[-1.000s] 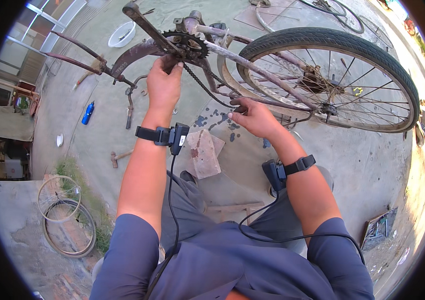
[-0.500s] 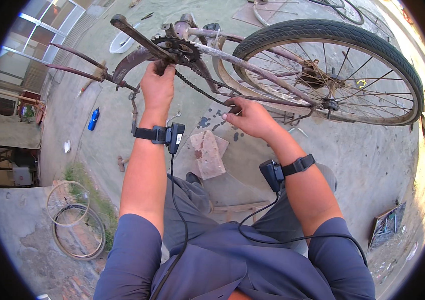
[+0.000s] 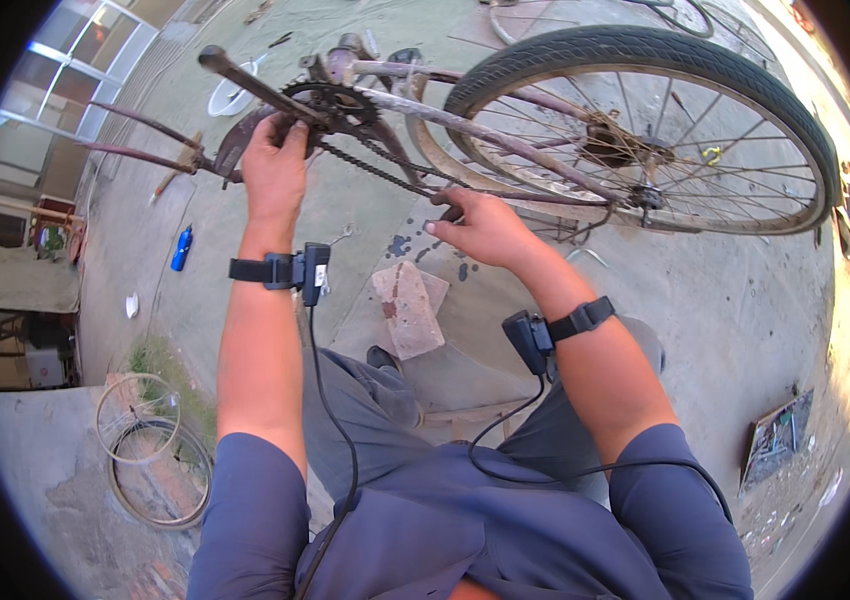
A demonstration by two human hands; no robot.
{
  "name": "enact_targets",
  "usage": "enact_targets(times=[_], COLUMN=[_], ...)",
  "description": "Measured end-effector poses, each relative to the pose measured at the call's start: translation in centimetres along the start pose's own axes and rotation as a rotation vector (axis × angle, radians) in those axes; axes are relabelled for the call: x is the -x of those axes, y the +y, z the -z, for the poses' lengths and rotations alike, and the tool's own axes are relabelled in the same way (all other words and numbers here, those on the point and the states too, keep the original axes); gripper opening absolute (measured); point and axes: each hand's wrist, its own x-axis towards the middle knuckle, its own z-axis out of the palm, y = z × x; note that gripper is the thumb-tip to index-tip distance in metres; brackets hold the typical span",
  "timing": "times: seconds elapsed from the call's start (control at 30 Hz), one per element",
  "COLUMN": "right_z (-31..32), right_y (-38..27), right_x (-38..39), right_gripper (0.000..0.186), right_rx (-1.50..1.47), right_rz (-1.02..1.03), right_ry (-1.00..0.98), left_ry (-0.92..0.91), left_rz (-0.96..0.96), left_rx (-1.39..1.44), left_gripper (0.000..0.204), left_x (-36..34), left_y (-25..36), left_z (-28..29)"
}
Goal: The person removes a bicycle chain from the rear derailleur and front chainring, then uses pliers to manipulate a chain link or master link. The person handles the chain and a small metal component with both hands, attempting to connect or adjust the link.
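Observation:
A bicycle frame lies ahead of me, its chainring (image 3: pixel 350 103) and crank arm (image 3: pixel 250 82) at the left and its rear wheel (image 3: pixel 645 135) at the right. The bicycle chain (image 3: pixel 370 168) hangs slack below the chainring and runs toward the rear hub. My left hand (image 3: pixel 275 172) is closed at the lower left edge of the chainring, thumb and fingers pinching the chain there; the fingertips are partly hidden. Farther right, my right hand (image 3: pixel 480 225) has the chain's lower run between bent fingers and thumb. Both wrists wear black straps with small boxes.
A broken brick slab (image 3: pixel 408 310) lies before my feet near dark wet spots. At the left are a blue bottle (image 3: pixel 182 248), a white bowl (image 3: pixel 232 92) and a wheel with a tyre (image 3: pixel 158 468). A tray of bits (image 3: pixel 777 440) stands at the right.
My left hand has moved left and slightly down along the chainring with the chain. The right hand has shifted a little left. The whole view has also slid slightly.

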Motion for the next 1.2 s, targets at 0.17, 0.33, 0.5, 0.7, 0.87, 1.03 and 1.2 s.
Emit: enact_targets(times=[0.17,0.33,0.5,0.7,0.87,1.03,1.2], right_z=[-0.3,-0.1,-0.5,-1.0,-2.9,-5.1,-5.7], right_y=[0.4,0.4,0.5,1.0,1.6,2.1,2.1], right_x=[0.0,-0.1,-0.2,-0.2,0.1,0.9,1.2], right_gripper=[0.051,0.052,0.052,0.05,0.053,0.052,0.053], right_rx=[0.079,0.065,0.087,0.129,0.193,0.365,0.42], right_rz=[0.012,0.003,0.011,0.01,-0.011,0.035,0.043], right_ry=[0.009,0.028,0.024,0.014,-0.084,-0.249,-0.313], left_ry=[0.005,-0.023,-0.002,-0.022,-0.04,-0.032,-0.047], left_rz=[0.043,0.026,-0.011,-0.034,-0.03,-0.009,0.004], left_rx=[0.082,-0.04,-0.025,-0.079,-0.095,-0.145,-0.124], left_gripper=[0.024,0.026,0.025,0.028,0.029,0.027,0.028], left_x=[0.2,-0.2,-0.3,-0.2,-0.1,0.0,0.0], left_y=[-0.4,-0.6,-0.6,-0.1,0.1,0.4,0.7], left_z=[-0.1,0.2,0.6,0.7,0.9,0.8,0.9])
